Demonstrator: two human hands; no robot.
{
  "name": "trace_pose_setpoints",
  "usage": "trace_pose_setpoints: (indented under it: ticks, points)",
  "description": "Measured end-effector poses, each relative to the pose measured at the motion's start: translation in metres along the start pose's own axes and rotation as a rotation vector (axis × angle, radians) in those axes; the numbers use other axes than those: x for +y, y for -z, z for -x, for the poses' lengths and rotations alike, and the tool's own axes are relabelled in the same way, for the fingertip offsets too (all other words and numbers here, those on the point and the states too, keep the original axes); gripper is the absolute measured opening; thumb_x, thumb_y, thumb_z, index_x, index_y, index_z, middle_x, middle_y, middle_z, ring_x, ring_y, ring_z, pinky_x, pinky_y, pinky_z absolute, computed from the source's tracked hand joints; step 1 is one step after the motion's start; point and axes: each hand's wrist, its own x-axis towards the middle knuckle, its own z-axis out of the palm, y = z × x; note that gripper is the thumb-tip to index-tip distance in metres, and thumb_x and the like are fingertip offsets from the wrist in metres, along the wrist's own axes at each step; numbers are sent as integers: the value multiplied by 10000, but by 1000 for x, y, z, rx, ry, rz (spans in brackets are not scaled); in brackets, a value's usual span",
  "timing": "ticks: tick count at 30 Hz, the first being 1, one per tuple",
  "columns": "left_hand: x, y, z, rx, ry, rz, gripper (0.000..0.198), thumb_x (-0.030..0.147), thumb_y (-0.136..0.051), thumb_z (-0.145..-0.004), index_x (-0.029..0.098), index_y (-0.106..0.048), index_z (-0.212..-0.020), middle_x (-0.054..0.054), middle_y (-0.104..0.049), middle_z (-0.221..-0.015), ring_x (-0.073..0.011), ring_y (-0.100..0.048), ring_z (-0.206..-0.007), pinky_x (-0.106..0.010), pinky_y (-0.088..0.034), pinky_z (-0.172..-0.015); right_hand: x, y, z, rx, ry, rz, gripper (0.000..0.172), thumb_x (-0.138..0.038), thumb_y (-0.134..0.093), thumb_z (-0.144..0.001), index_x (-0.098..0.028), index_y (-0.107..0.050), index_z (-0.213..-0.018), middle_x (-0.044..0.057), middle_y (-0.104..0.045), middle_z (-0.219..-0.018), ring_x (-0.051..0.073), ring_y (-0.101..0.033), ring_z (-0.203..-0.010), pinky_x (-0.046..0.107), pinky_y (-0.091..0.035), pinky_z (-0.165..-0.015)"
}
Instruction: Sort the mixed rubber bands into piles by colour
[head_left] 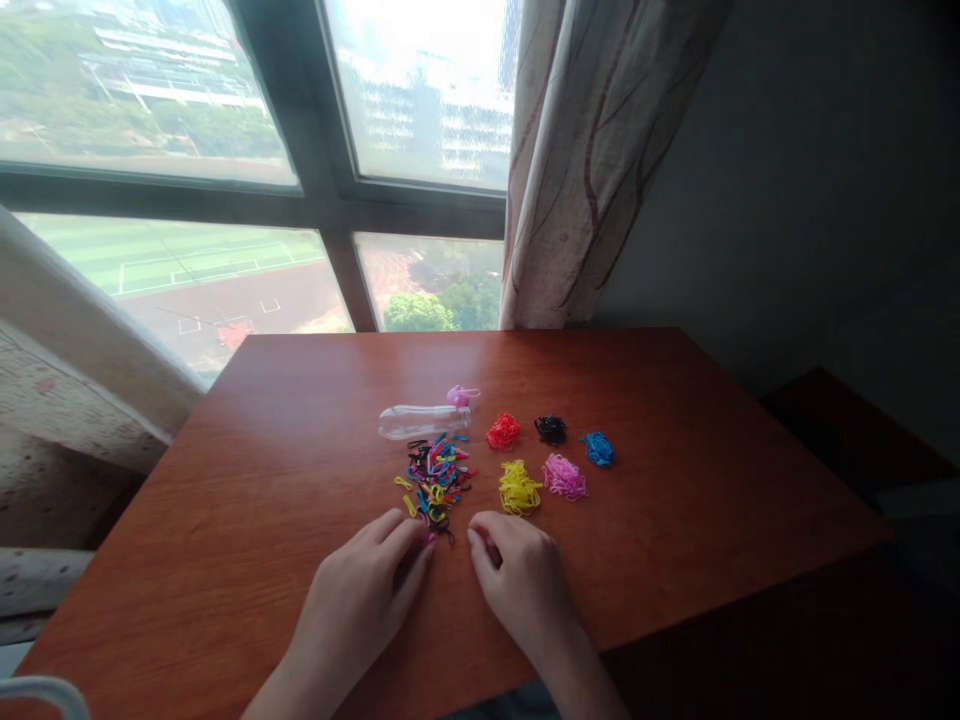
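A mixed pile of small coloured rubber bands point(437, 470) lies on the wooden table in front of me. My left hand point(367, 575) is at the pile's near edge, thumb and forefinger closed on a pink rubber band point(431, 539). Right of the pile, my right hand point(521, 570) rests with curled fingers and thumb tip near the forefinger; whatever it may hold is hidden. Sorted heaps lie beyond it: yellow bands point(519, 488), pink bands point(565, 477), red bands point(502, 431), black bands point(551, 430) and blue bands point(598, 448).
A clear plastic bottle point(420, 421) lies on its side behind the mixed pile, with a pink cap point(459, 395) by its mouth. The table point(247, 530) reaches a window at the back. Curtains point(577, 160) hang on both sides.
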Motion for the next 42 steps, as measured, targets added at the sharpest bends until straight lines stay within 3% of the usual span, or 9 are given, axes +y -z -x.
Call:
trace_pose_setpoints:
  ticks: [11,14,18,23,26,36,42]
  points:
    - [-4,4,0,41,-47,103,188,296,-470,-952,261,-654,-937,-5,-674,-862,-149,-661,-741,-223,-481,-632,0,1,1,-31,-5,-16,144,-146,-506,-915,-228,-608,-853,-11,-649,-741,152,-595,-689,242,-342,-649]
    - [7,14,-17,68,-89,146,185,279,-484,-940,255,-667,-940,-11,-669,-867,-138,-644,-725,-216,-471,-627,-2,1,0,-35,5,-1,148,-140,-502,-912,-227,-601,-847,-8,-656,-755,151,-601,-708,238,-339,-651]
    - [38,21,-59,16,-212,173,195,247,-494,-931,232,-688,-913,-31,-666,-915,-143,-634,-752,-229,-468,-642,-2,3,-1,-59,-24,56,146,-118,-530,-873,-213,-580,-775,-6,-655,-737,148,-606,-706,235,-318,-627]
    - [79,8,-115,-96,-401,-5,149,266,-567,-894,268,-715,-904,-16,-664,-907,-163,-643,-738,-247,-437,-588,-3,4,-3,-148,-81,151,130,-88,-566,-820,-199,-626,-790,13,-688,-779,159,-633,-729,242,-315,-622]
    - [95,-2,-133,-121,-464,-25,146,233,-570,-876,253,-714,-867,-17,-670,-908,-177,-651,-760,-248,-418,-557,-3,4,-4,-175,-86,156,155,-91,-556,-826,-204,-661,-813,19,-713,-805,171,-655,-755,247,-330,-629]
    - [108,-20,-141,-214,-662,-80,139,241,-587,-876,250,-719,-916,-23,-658,-865,-166,-647,-721,-247,-415,-532,0,1,-3,-218,-78,157,219,-141,-569,-814,-193,-736,-946,60,-759,-899,229,-701,-789,273,-402,-646]
    - [119,-28,-157,-240,-739,-140,103,178,-610,-847,199,-710,-838,-61,-638,-839,-171,-638,-711,-238,-417,-512,2,-2,0,-200,-82,159,187,-135,-564,-808,-194,-723,-888,49,-748,-838,210,-685,-766,265,-399,-651]
